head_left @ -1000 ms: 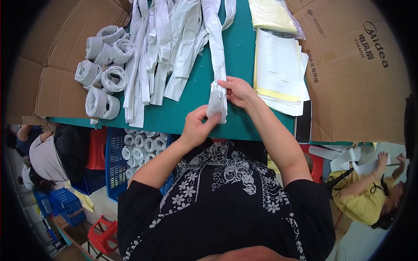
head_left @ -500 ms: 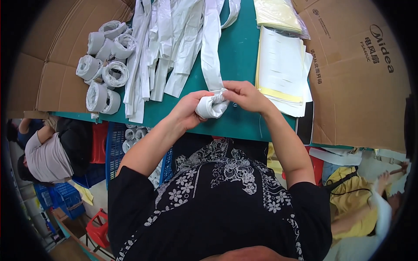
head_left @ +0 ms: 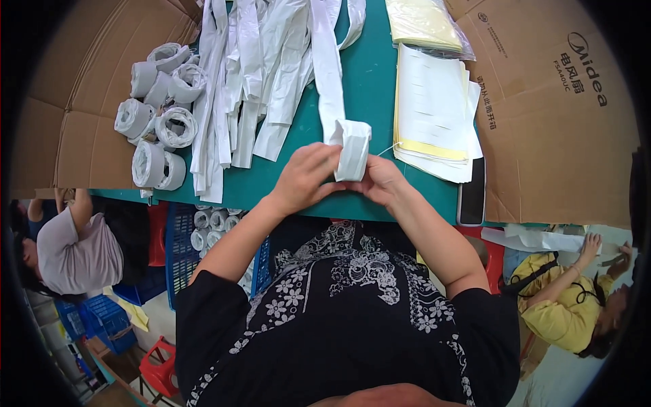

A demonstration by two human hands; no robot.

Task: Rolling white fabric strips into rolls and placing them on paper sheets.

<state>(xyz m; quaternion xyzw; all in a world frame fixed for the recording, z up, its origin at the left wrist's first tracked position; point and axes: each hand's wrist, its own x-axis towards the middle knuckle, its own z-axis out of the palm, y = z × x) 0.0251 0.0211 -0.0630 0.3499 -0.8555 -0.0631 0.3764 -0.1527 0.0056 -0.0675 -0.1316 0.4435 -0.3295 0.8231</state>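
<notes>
A white roll (head_left: 354, 150) of flat, film-like strip is held upright between my two hands near the table's front edge. The loose white strip (head_left: 330, 85) runs from it to the far side. My left hand (head_left: 308, 178) grips the roll's left side, fingers curled at its rim. Wrapped around the lower right side is my right hand (head_left: 381, 180), its fingertips partly hidden behind the roll. A thin pale thread sticks out beside the right hand. To the left lie several flat white strips (head_left: 249, 61) and a heap of finished-looking white rolls (head_left: 178, 127).
On the green table (head_left: 369, 81), a stack of white and yellow sheets (head_left: 432, 102) lies right, below a bagged yellow pack (head_left: 424, 24). Cardboard walls (head_left: 542, 136) stand on both sides. A blue basket (head_left: 182, 234) of rolls sits below the edge. Other people work at both sides.
The roll has been lifted and turned upright, showing its flat outer side. My right hand has moved from the strip at its top down to its lower right.
</notes>
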